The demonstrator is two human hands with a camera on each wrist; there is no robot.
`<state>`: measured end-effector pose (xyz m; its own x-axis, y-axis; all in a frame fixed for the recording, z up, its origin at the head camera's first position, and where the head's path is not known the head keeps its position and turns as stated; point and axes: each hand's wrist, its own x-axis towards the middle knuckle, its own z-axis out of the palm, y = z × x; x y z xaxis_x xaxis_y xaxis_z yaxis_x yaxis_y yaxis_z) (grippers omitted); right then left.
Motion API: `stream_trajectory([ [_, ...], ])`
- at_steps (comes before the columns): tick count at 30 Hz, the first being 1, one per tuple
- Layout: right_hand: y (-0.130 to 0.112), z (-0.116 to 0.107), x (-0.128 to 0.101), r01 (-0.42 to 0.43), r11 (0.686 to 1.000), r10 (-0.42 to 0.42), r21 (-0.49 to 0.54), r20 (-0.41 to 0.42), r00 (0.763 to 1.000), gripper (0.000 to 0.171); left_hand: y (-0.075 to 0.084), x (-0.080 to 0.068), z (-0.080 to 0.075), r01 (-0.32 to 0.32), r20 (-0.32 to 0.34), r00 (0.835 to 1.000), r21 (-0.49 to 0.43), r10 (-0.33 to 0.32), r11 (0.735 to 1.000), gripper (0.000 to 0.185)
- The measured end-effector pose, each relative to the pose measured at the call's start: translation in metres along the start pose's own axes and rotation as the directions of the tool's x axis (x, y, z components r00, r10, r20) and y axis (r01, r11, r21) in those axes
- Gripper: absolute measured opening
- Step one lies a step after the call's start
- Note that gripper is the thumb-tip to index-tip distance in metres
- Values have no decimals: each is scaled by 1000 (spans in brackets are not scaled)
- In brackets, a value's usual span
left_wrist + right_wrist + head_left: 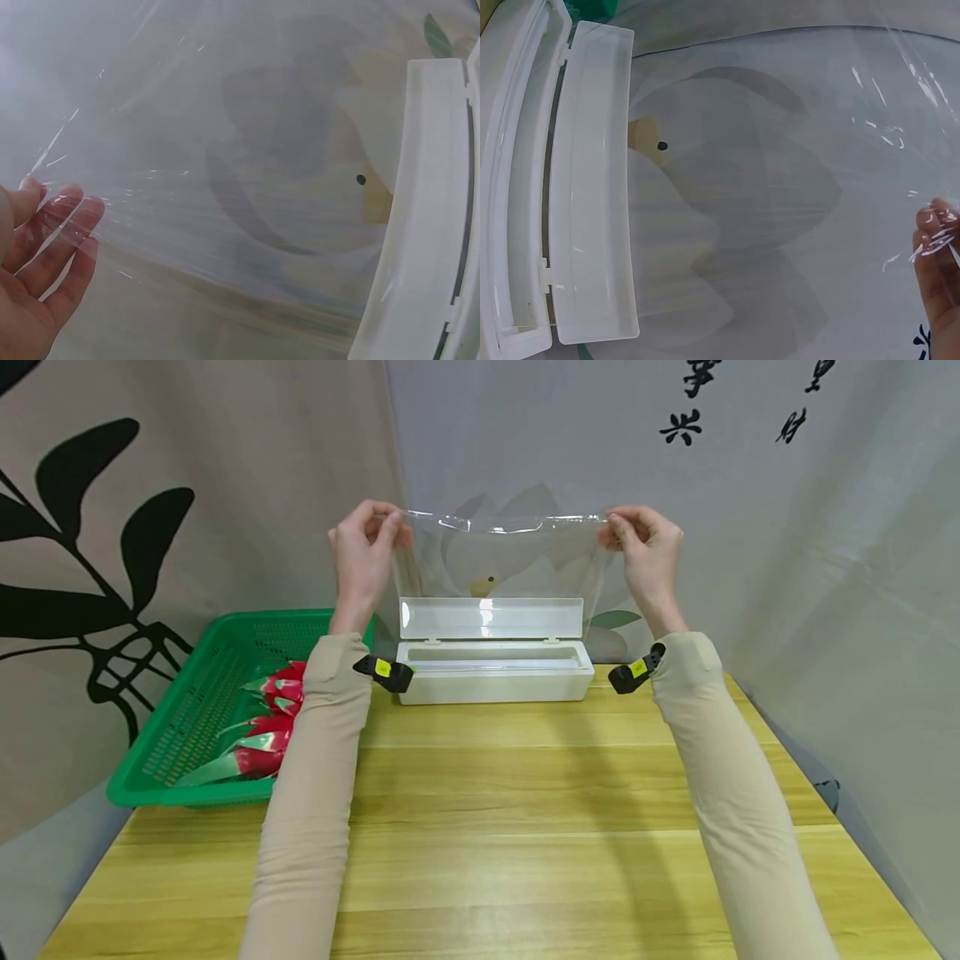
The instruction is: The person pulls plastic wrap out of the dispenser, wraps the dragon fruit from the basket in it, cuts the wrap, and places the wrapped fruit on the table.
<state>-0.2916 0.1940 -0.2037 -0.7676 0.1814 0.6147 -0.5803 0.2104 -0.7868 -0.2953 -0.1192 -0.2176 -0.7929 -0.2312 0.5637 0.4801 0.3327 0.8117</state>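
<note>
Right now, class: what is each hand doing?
Left hand: pinching the left top corner of the cling film sheet.
Right hand: pinching the sheet's right top corner.

Both arms reach forward and upward, sleeved; left hand [365,553] and right hand [645,550] are raised mid-frame, level, well apart, fingertips pinched, wrists bent.

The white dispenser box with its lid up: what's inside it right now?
From the white dispenser box a clear film sheet rises to the left hand and right hand, which pinch its top corners. The roll itself is hidden below the rim.
</note>
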Motion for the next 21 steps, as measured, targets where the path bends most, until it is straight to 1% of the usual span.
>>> stream_trajectory([
  [6, -6, 1, 2, 13, 999, -12, 45, -17, 1000, 12, 7, 1, -1, -24, -18, 1000, 6, 24, 1000, 27],
  [10, -10, 3, 3, 25, 999, -25, 32, -22, 999, 14, 10, 2, -2, -27, -28, 999, 0, 27, 1000, 27],
  [21, -22, 5, 2, 72, 996, -69, 47, -62, 996, 12, 19, 4, -7, -30, -49, 998, -77, 26, 997, 22],
])
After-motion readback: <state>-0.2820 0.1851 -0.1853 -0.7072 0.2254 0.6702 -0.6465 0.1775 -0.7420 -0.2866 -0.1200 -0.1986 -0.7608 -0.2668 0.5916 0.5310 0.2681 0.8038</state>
